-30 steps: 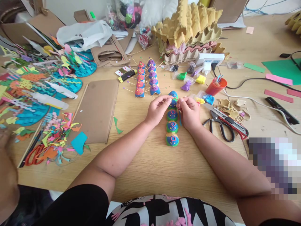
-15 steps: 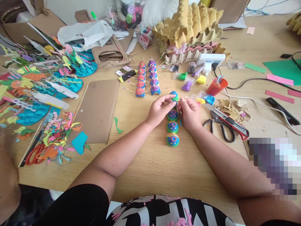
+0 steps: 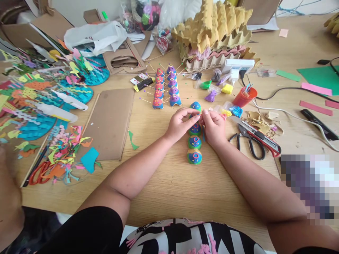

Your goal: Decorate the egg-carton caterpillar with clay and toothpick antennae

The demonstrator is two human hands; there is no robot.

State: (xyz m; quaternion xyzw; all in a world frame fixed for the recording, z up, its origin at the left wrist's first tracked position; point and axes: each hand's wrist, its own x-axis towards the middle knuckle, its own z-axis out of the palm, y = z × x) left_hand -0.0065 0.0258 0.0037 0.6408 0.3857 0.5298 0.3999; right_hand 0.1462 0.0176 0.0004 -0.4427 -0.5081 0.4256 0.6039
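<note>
Left hand (image 3: 178,123) and right hand (image 3: 215,128) nearly meeting at centre, thumbs and forefingers curled inward, any grip too small to tell, blue-green domed row (image 3: 194,142) just below, wooden table (image 3: 159,183), egg trays (image 3: 214,31) upper centre, white wall (image 3: 76,8) behind.

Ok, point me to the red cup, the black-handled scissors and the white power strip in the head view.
Red cup (image 3: 243,98): head view, its front wall.
Black-handled scissors (image 3: 254,151): head view, the lower handle loop.
White power strip (image 3: 236,63): head view, its top face.
</note>
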